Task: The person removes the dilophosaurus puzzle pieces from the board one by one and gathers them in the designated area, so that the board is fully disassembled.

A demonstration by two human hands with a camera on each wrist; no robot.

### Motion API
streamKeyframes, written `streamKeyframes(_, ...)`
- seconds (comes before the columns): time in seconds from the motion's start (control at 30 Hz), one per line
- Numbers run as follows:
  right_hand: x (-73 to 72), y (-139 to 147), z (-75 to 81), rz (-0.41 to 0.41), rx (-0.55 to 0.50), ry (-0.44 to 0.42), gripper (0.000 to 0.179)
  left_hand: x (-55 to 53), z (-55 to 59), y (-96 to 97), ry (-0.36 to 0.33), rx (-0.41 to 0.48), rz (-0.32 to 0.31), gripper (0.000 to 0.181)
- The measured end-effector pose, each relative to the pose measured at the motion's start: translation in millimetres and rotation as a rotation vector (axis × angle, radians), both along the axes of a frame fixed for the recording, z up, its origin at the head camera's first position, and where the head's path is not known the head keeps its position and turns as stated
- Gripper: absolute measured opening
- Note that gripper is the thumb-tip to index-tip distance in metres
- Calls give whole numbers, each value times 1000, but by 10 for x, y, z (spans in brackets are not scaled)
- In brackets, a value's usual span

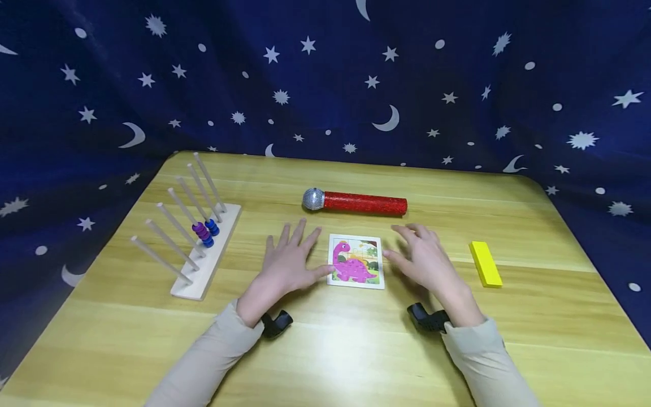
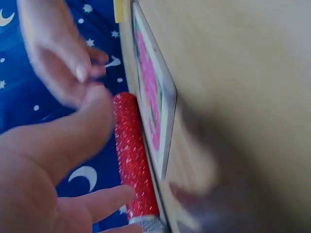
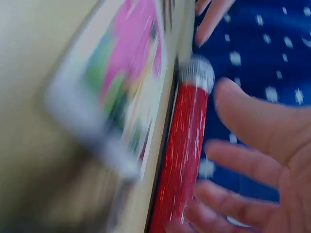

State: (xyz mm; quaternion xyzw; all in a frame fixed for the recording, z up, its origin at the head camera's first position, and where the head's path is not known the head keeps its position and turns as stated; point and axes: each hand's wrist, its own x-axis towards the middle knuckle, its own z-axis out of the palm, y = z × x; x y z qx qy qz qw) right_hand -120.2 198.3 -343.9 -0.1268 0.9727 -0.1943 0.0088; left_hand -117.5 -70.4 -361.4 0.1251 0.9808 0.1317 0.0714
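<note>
A small square jigsaw puzzle (image 1: 356, 263) with a pink dinosaur and a white frame lies flat on the table between the two hands. At its left side the left hand (image 1: 290, 263) has its fingers spread, the thumb overlapping the frame's left edge in the head view. On the other side, the right hand (image 1: 424, 254) has loosely bent fingers, with its thumb close to the puzzle's right edge. Neither hand grips anything. Beyond the puzzle lies a toy microphone (image 1: 363, 203) with a glittery red handle and silver head, also visible in the right wrist view.
To the left stands a wooden peg rack (image 1: 211, 265) with upright pegs and several purple and blue beads (image 1: 203, 233) on it. A yellow block (image 1: 485, 264) lies right of the right hand. Behind the wooden table (image 1: 356, 350) hangs a dark blue star-patterned cloth (image 1: 325, 73).
</note>
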Motion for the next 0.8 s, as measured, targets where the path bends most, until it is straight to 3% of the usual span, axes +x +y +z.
streamKeyframes(0.1, -201, -295, 5, 198, -56, -94, 51, -89, -17, 141, -110, -6, -79, 88)
streamKeyframes(0.23, -402, -558, -55, 315, -59, -211, 42, -178, -65, 246, -145, -73, -108, 93)
streamKeyframes(0.37, -449, -647, -130, 295, -27, -230, 39, -200, -91, 276, -144, -108, -111, 95)
streamKeyframes(0.63, -413, -699, -185, 267, 3, -155, 40, -193, -70, 274, -131, -128, -100, 94)
streamKeyframes(0.8, -438, -728, -177, 249, -49, -214, 41, -202, -67, 271, -146, -115, -90, 94)
